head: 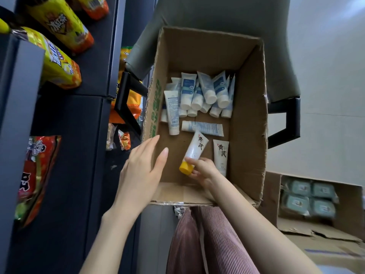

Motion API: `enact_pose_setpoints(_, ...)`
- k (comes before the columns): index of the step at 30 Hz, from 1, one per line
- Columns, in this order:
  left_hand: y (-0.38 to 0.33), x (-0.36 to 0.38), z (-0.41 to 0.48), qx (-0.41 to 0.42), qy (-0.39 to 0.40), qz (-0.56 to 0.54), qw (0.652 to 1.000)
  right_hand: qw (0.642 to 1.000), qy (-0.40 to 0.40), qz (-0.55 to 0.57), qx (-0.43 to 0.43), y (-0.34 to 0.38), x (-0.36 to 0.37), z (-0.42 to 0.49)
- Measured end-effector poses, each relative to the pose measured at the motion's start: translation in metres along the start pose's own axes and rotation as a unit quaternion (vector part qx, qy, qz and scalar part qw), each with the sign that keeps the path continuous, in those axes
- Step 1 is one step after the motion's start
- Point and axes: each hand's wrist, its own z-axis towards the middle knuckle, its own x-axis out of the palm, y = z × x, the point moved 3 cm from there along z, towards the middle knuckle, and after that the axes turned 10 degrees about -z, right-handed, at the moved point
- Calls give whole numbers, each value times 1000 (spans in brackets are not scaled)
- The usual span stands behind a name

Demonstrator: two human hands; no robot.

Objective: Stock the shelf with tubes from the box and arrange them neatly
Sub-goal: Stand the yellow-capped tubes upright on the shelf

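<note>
Two hands work over one open cardboard box (249, 123). At far left, the dark shelf (79, 125) carries yellow snack packets (59, 62) above and a red packet (37, 175) below; no tubes are visible on it. The left hand (138, 171) hovers at the box's near-left corner, fingers (152, 144) straight, holding nothing.

Inside the box, a heap of blue-and-white tubes (205, 91) lies at the far end, caps toward the viewer. A crosswise tube (202, 127) lies loose just in front of the heap. The yellow-capped tube (196, 149) is tilted, cap lowest, and its crimped end reaches the crosswise tube; contact cannot be confirmed. The right hand (205, 172) pinches this tube at the neck, just above the cap, fingers curled round it. A matching tube (221, 155) lies flat beside that hand. At far right, a second carton (272, 194) holds teal packs (308, 198).

Judged risks:
- The grip sits at the cap end only — the long body could swing and slip on lifting.
- The crimped end could drag the crosswise tube and disturb the heap.
- A handover to the left hand could fumble if the tube arrives tilted.
- The tubes' place on the shelf is not visible — a tube set among the packets would be misplaced.
</note>
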Motion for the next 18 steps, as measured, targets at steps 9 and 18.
enact_pose_setpoints(9, -18, 18, 8, -46, 25, -197, 979, 928, 51, -185, -320, 28, 5, -103)
enact_pose_setpoints(18, -16, 20, 4, -78, -39, -371, 925, 887, 50, -212, -407, 17, 10, -107)
